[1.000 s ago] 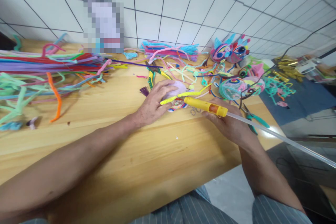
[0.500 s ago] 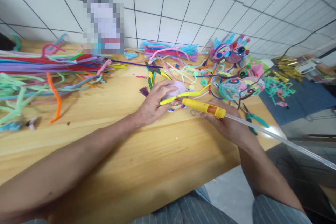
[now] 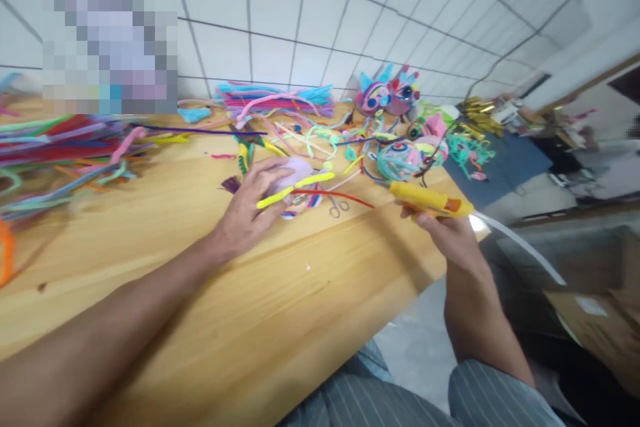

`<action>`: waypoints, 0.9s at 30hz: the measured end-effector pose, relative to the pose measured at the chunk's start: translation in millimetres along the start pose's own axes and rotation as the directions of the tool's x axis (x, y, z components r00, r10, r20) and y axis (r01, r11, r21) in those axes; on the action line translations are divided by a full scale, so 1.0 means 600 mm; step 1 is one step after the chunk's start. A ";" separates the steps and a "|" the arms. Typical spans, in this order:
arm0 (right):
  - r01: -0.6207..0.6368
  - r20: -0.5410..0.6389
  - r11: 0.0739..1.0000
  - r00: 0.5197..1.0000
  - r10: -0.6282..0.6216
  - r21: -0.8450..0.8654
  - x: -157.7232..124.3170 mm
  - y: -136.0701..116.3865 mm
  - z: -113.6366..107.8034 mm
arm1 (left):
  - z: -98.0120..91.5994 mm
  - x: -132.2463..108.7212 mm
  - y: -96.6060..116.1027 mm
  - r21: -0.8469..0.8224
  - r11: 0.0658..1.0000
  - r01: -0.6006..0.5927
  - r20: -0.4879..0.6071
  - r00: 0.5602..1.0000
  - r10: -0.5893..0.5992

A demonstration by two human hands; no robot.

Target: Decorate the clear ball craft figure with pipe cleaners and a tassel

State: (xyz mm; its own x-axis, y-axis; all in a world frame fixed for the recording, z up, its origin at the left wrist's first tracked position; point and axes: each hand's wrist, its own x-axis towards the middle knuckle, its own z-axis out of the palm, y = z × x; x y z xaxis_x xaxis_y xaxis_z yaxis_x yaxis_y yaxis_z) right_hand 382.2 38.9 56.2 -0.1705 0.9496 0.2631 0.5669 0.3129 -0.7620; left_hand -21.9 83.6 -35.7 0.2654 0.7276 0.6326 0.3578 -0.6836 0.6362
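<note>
Cupping lavender ball [image 3: 299, 171] with left hand [image 3: 250, 210] over wooden table [image 3: 280, 320], near scissors [image 3: 339, 203] | gripping yellow glue gun [image 3: 423, 199] in right hand [image 3: 454, 235], well apart from ball | for good control, best to steady ball and keep gun clear of left hand

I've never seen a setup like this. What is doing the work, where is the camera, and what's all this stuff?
There is no machine: these are a person's bare hands, seen by one camera worn on that person's head, looking forward and down. The left hand holds a pale purple rounded piece, with a yellow pipe cleaner beside its fingers. The right hand holds a yellow glue gun. On the wooden table lie bundled pipe cleaners, scissors, pliers and round, colourful ornaments.
</note>
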 end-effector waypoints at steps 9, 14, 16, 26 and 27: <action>-0.265 -0.624 0.963 0.744 0.239 0.053 0.010 0.173 -0.163 | -0.001 0.003 -0.006 0.044 0.999 -0.013 -0.053 0.998 0.015; -0.271 -0.702 0.960 0.672 0.237 0.065 0.049 0.250 -0.211 | -0.004 0.004 -0.004 0.073 0.997 0.000 -0.069 0.998 0.005; -0.225 -0.734 0.972 0.648 0.204 0.071 0.059 0.256 -0.237 | -0.005 0.005 -0.004 0.068 0.998 0.017 -0.064 0.998 -0.013; 0.220 -0.931 0.974 0.342 -0.129 -0.055 0.036 0.182 -0.459 | -0.004 0.004 -0.008 0.046 0.998 0.034 -0.059 0.998 -0.031; 0.262 -0.936 0.963 0.317 -0.153 -0.069 0.030 0.178 -0.474 | -0.004 0.004 -0.007 0.044 0.998 0.036 -0.058 0.998 -0.034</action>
State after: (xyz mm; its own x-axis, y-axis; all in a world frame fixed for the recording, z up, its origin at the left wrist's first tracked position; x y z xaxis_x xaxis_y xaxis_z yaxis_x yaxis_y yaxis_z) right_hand 668.8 83.7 148.0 0.6139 0.2347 0.7537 0.5566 0.5484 -0.6241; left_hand -25.0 88.2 -36.0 0.2011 0.7457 0.6353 0.4061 -0.6536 0.6387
